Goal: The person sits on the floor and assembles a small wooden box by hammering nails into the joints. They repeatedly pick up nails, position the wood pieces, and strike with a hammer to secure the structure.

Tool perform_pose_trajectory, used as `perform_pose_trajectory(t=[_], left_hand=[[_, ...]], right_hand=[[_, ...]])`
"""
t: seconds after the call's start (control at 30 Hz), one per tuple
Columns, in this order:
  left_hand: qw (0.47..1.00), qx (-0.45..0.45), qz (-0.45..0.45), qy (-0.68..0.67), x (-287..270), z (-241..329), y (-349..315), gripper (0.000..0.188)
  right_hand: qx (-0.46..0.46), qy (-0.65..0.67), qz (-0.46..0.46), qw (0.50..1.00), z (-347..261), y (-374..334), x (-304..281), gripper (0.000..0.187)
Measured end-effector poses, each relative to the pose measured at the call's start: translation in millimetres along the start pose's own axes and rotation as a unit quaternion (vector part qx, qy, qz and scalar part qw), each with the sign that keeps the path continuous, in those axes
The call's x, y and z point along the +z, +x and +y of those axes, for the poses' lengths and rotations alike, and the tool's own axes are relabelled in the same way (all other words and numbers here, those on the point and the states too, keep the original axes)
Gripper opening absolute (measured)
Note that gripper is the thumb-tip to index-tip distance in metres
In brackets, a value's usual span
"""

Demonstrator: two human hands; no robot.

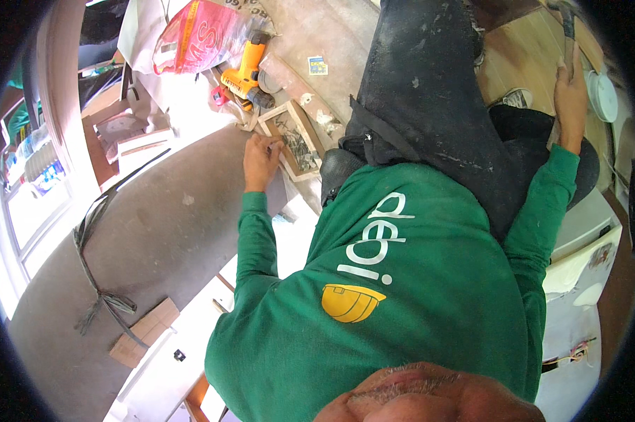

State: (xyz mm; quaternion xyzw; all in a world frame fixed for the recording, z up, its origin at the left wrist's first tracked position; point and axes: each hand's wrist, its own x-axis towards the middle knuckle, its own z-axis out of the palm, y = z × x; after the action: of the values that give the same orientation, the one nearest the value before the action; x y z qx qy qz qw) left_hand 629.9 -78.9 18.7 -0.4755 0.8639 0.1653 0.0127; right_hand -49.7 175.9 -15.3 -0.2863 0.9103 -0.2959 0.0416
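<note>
My left hand [262, 162] is at the near left edge of a small wooden box [313, 139]. Its fingers are bent together in a pinch; whatever is between them is too small to make out. Loose nails [295, 146] lie in the box. Over on the right, my right hand [570, 102] is wrapped round the handle of a hammer [569, 43], whose dark head points up at the top edge of the view. Both forearms are in green sleeves, and my dark trousers [423, 91] fill the upper middle.
A yellow-orange power drill [245, 70] lies beyond the box, beside a red plastic bag [196, 39]. A long grey-brown rounded surface [156, 225] runs along the left, with a knotted dark strap [96, 288] on it. A white round lid or bucket [602, 96] stands at far right.
</note>
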Motion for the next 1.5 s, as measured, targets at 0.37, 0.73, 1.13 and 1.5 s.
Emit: perform_pose_trajectory(t=[0.37, 0.73, 1.13, 1.5], left_hand=[[0.991, 0.032, 0.075, 0.109, 25, 16, 2, 0.017], [0.985, 0.115, 0.004, 0.131, 24, 10, 13, 0.015], [0.996, -0.037, -0.074, -0.029, -1, 6, 11, 0.013], [0.984, 0.136, -0.081, -0.082, -45, 146, 104, 0.014]], right_hand=[[-0.015, 0.017, 0.012, 1.0, -7, -6, -2, 0.061], [-0.049, 0.04, 0.04, 0.997, 4, -6, 0, 0.059], [-0.021, 0.04, 0.016, 0.999, 21, -1, 8, 0.061], [-0.001, 0.187, 0.018, 0.982, -17, -14, 0, 0.062]])
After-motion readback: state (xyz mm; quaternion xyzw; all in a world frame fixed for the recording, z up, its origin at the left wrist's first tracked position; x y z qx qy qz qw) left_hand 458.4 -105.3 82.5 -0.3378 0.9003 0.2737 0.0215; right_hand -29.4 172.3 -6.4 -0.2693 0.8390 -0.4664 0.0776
